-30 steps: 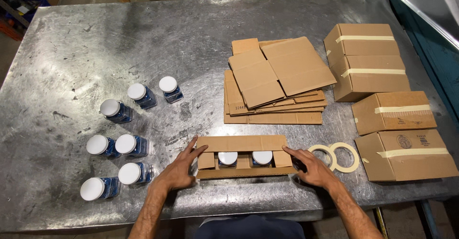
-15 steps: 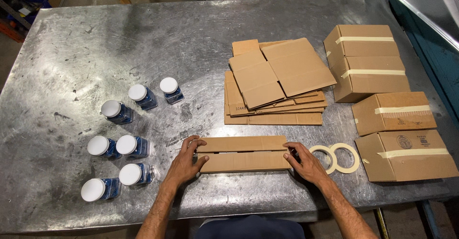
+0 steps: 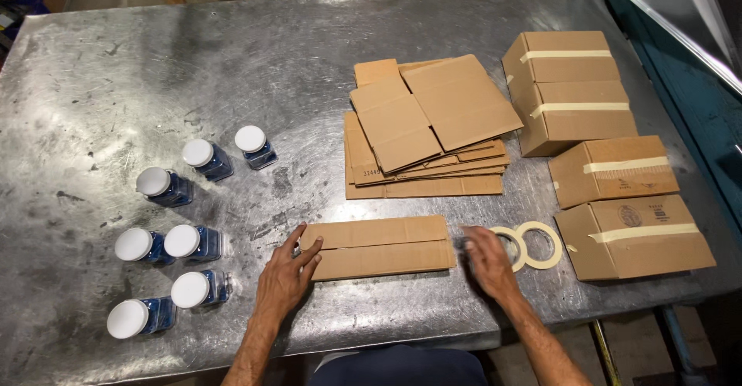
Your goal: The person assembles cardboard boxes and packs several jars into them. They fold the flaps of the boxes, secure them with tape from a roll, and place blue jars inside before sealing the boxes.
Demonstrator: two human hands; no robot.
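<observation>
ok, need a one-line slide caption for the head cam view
Left hand presses a closed cardboard box on a metal table; right hand reaches toward tape rolls.

A scuffed, shiny metal table (image 3: 232, 61) reflects overhead light, with a teal frame (image 3: 680, 100) along its right side.

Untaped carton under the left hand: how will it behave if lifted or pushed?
The carton probably slides easily on the smooth metal table. Its flaps are closed but untaped, so they may spring open when lifted. Likely stiff cardboard; left hand holds one end.
</observation>
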